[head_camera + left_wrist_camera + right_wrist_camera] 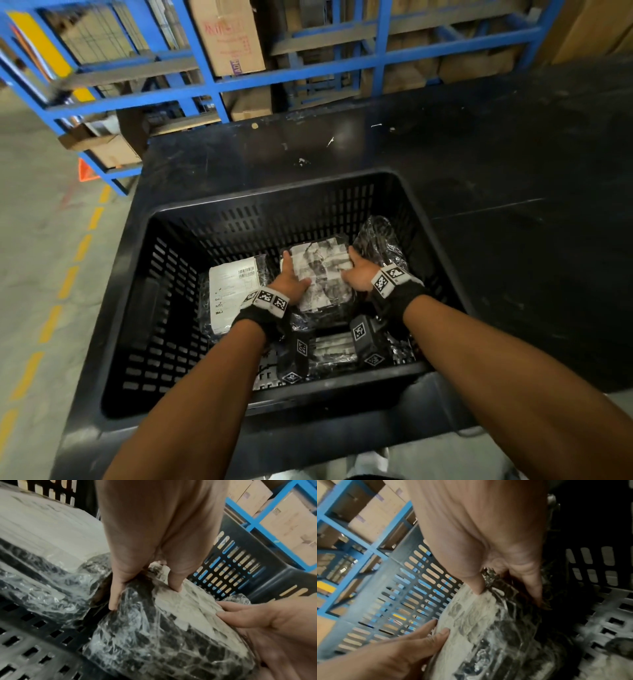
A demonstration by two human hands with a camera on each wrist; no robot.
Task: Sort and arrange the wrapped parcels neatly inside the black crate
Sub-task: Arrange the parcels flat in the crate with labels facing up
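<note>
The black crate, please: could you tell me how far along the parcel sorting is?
Partly done. A labelled parcel already lies flat at the black crate's left. Both hands, left hand and right hand, grip the middle parcel. A crumpled parcel at right and another nearer still need arranging.

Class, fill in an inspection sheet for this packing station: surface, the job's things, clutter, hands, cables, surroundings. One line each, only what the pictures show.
Surface: black table, scuffed, with the black crate at its near edge.
Job's things: a bubble-wrapped parcel held in mid-crate; a white-labelled parcel flat to its left; another wrapped parcel against the right wall; one more near the front wall.
Clutter: small pale scraps on the table.
Hands: left hand and right hand grip opposite sides of the held parcel.
Cables: nothing seen.
Surroundings: blue racking with cardboard boxes; concrete floor with a dashed yellow line.
</note>
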